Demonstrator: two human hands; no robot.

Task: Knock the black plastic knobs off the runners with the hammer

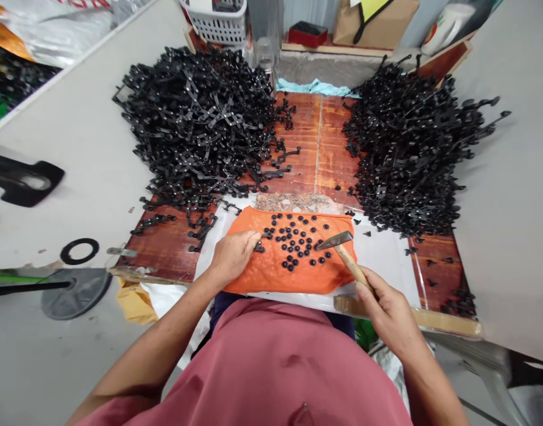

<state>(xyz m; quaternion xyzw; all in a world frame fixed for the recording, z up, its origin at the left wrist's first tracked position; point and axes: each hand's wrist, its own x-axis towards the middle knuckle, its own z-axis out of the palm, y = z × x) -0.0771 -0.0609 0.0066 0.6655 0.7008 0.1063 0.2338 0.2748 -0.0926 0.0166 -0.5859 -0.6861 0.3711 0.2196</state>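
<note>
- At the far left, a flat black bracket with an oblong hole (25,179) is being supported by a pale surface, with a flat black ring (66,251) lying near it.
- A large tangled heap of black jointed plastic strips (195,124) is being carried by the reddish-brown wooden bench (298,145).
- By the left hand (233,257), a short black plastic piece (259,249) is being pinched over the left part of a bright orange cloth (275,282); its fingers are being pressed together on that piece, though its hidden part cannot be made out.
- Many small round black plastic buttons (291,267) are being borne by the middle of the cloth, loosely scattered.
- Just right of them, a hammer with a dark metal head and pale wooden handle (349,260) is being gripped by the right hand (382,305), its fingers being wrapped around the handle. The head is being held over the rightmost buttons; whether any is being touched cannot be told.
- The step in hand seems to be the working of the pinched piece among the buttons; the next move calls for a steady pinch and fingers clear of the head.
- At the right, a second heap of black plastic parts (399,160) is being carried by the bench.
</note>
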